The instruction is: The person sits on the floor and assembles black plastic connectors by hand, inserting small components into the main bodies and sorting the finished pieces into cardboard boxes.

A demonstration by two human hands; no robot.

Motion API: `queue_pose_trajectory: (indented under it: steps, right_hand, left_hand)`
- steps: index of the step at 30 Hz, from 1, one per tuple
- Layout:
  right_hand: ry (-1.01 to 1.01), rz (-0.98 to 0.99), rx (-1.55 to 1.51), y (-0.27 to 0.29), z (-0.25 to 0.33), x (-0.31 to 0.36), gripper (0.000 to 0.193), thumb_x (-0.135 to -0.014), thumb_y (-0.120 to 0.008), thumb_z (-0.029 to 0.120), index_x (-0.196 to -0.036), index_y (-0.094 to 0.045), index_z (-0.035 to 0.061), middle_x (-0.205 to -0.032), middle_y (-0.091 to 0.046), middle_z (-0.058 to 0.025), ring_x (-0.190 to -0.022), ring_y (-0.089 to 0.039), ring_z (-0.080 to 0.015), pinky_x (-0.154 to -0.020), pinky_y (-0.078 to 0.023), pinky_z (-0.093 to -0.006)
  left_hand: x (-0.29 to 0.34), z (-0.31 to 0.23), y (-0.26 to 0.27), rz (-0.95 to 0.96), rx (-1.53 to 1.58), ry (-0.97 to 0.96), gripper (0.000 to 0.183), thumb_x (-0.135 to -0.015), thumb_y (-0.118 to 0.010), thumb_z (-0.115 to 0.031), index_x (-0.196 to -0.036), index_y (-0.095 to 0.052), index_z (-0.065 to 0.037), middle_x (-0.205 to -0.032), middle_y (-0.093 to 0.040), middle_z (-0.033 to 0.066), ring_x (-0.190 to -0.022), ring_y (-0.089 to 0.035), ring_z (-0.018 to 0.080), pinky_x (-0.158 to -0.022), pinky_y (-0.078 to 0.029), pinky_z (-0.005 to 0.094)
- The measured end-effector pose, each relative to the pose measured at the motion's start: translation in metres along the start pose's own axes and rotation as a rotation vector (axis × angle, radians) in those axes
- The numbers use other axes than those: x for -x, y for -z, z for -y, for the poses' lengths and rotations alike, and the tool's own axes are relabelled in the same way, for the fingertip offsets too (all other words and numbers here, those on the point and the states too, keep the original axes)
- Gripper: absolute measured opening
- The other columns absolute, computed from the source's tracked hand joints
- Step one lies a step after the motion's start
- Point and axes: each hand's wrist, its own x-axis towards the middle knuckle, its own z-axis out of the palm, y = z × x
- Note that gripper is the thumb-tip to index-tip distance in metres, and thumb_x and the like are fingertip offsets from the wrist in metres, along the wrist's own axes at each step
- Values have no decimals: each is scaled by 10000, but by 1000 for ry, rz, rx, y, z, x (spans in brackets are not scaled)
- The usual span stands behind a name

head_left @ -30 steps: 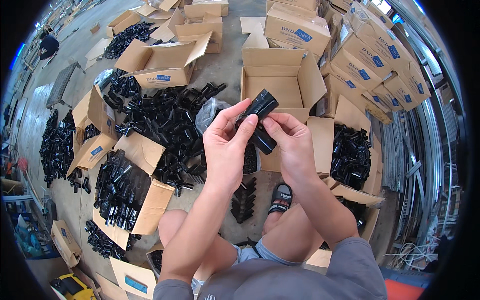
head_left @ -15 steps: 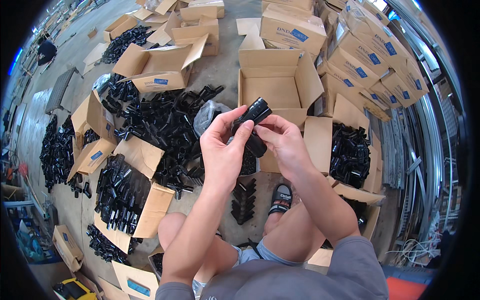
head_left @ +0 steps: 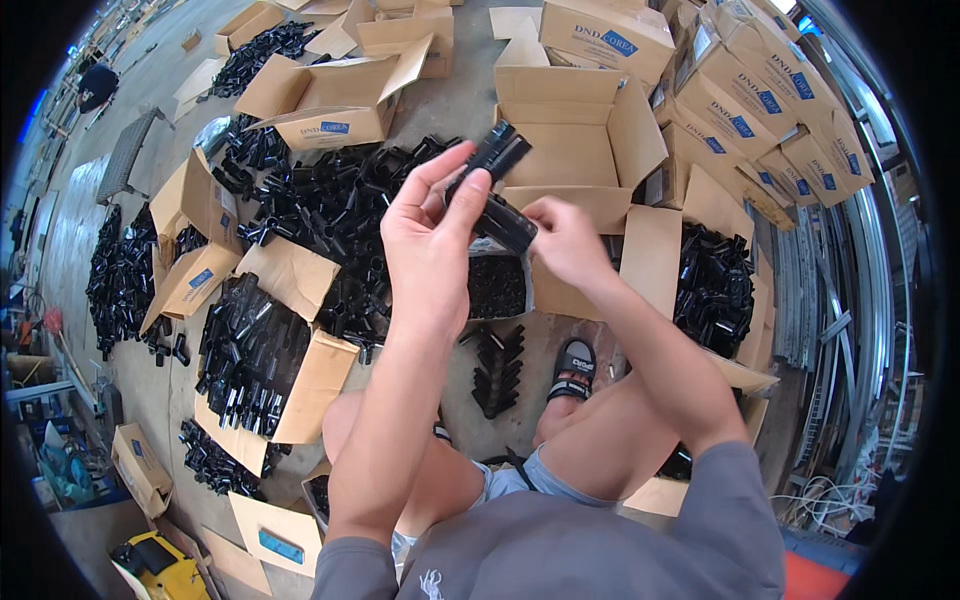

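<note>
A glossy black pipe fitting (head_left: 510,222) with tubular arms is held up in front of me by my left hand (head_left: 432,225), thumb on its near face and fingers behind. My right hand (head_left: 570,240) is at the fitting's lower end, its fingers curled together; whether they hold a small part is hidden. Below the fitting sits a container of small black parts (head_left: 497,287). On the floor between my feet, several black fittings (head_left: 497,370) are stacked in a neat row.
A heap of loose black fittings (head_left: 335,220) spreads ahead on the left. An open carton (head_left: 560,160) stands ahead. Cartons of fittings flank me, one on the left (head_left: 318,385) and one on the right (head_left: 712,290). Stacked cartons (head_left: 750,110) and metal profiles (head_left: 820,290) line the right side.
My left hand has turned and raised the fitting slightly. My right hand has shifted from the fitting's middle to its lower end, away from my left hand. The view has shifted a little.
</note>
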Motion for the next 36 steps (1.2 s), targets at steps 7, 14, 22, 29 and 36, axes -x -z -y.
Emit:
queue_pose_trajectory:
  steps: [7, 14, 22, 29, 36]
  right_hand:
    - [-131, 317, 649, -135, -154, -33, 255, -833, -703, 189, -1001, -721, -2, -1093, -715, -250, -1050, -687, -424, -906, -560, -517]
    - [-491, 257, 588, -200, -106, 19, 661, -893, -594, 583, -1162, -712, -9, -1236, -678, -266, -1210, -636, -409, -986, -521, -503]
    - [-418, 332, 691, -196, -122, 5, 613, -878, -637, 550, -1132, -726, -1, -1176, -697, -269, -1172, -656, -409, -960, -525, -504]
    - [-10, 142, 541, -135, -72, -32, 267, -904, -676, 216, -1025, -753, -9, -998, -742, -243, -960, -731, -371, -864, -553, -459]
    - [71, 58, -131, -17, 100, -2, 114, -980, -610, 44, -1029, -699, -7, -804, -649, -12, -716, -589, -88, -660, -479, -260]
  left_hand:
    - [-17, -20, 23, -178, 172, 81, 345, -966, -712, -110, -1298, -639, -53, -1053, -710, 44, -913, -670, 120, -724, -536, 275]
    - [-18, -30, 44, -194, 147, 10, 360, -957, -745, -226, -1301, -671, -152, -1030, -709, -24, -908, -645, 82, -762, -518, 293]
    - [-14, -54, 58, -177, 193, 106, 352, -989, -689, -120, -1338, -645, -96, -958, -707, -12, -836, -610, 54, -743, -494, 232]
    - [-24, -43, 60, -187, 275, 35, 328, -979, -710, -149, -1303, -667, -122, -978, -696, -32, -845, -630, 36, -671, -485, 216]
    - [-18, -39, 48, -122, 231, 91, 336, -987, -698, -143, -1319, -649, -111, -969, -694, -31, -822, -623, 34, -680, -484, 212]
